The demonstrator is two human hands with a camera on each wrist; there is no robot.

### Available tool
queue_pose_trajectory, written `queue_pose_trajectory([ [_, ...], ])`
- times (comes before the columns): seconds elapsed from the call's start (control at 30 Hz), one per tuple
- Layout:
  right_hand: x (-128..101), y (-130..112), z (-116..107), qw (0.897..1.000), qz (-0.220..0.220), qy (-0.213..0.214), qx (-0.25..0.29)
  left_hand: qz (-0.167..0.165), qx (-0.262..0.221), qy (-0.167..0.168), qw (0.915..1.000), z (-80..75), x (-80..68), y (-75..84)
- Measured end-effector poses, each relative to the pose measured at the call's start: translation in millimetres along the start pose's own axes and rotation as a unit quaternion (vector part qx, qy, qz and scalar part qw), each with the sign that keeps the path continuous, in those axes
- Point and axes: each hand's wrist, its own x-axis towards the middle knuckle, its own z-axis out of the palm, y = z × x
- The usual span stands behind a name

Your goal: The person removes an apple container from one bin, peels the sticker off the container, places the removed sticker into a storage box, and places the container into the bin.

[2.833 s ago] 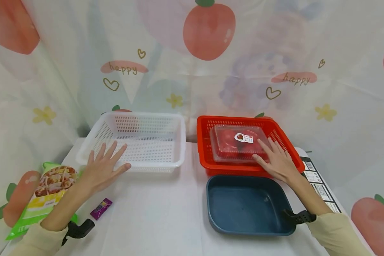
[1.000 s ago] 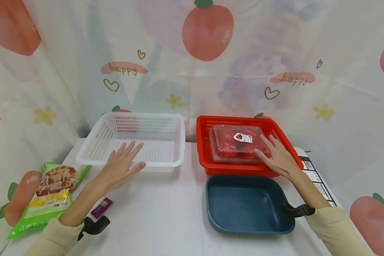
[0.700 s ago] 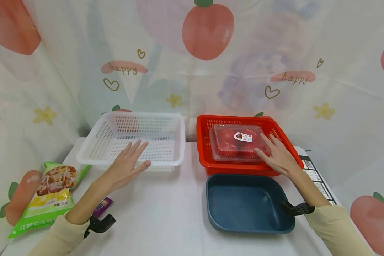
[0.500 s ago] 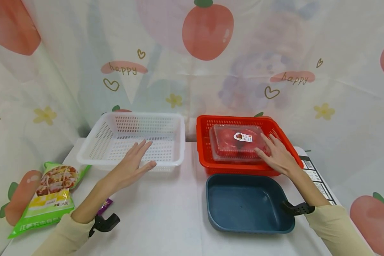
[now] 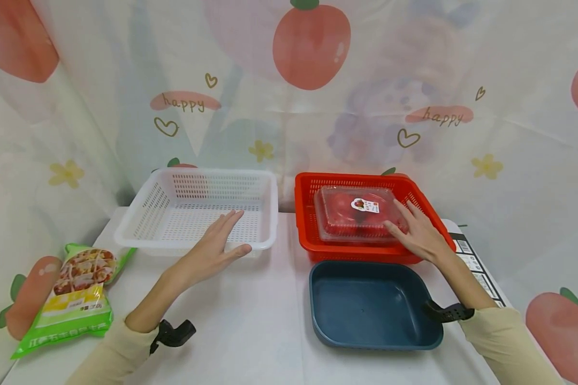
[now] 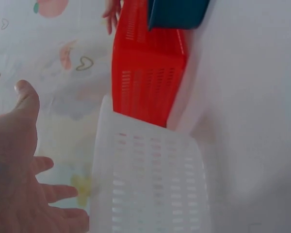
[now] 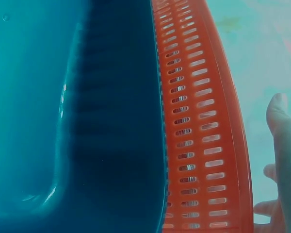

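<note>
My left hand [image 5: 211, 255] hovers over the front rim of the white plastic basket [image 5: 199, 245], fingers spread and holding nothing. In the left wrist view that same hand [image 6: 24, 179] is apart from the basket's wall [image 6: 150, 179]. My right hand [image 5: 421, 235] is over the right side of the red basket [image 5: 354, 254], its fingers extended. Beside its fingertips lies a clear plastic box [image 5: 358, 214] of red contents with a white label, inside the red basket. Whether the fingers touch the box cannot be told. The right wrist view shows only part of that hand [image 7: 287, 165].
A dark blue basin [image 5: 371, 310] stands in front of the red basket. A green and yellow food bag [image 5: 74, 294] lies at the table's left edge. A sheet with printed labels [image 5: 472, 262] lies at the right edge. A patterned curtain [image 5: 289, 128] hangs behind.
My left hand has moved rightward along the white basket's front. The purple packet on the table is now hidden behind the left forearm. My right hand has hardly moved in the last second.
</note>
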Motion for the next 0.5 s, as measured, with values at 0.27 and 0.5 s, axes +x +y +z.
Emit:
queue_pose_trajectory([
  [0.27, -0.5, 0.5, 0.3, 1.0, 0.003, -0.003, 0.001, 0.011, -0.002, 0.004, 0.9999, 8.9, 3.7, 2.3],
  [0.5, -0.6, 1.4, 0.2, 1.0, 0.005, -0.004, 0.006, 0.009, -0.011, 0.008, 0.9999, 12.2, 4.6, 7.3],
])
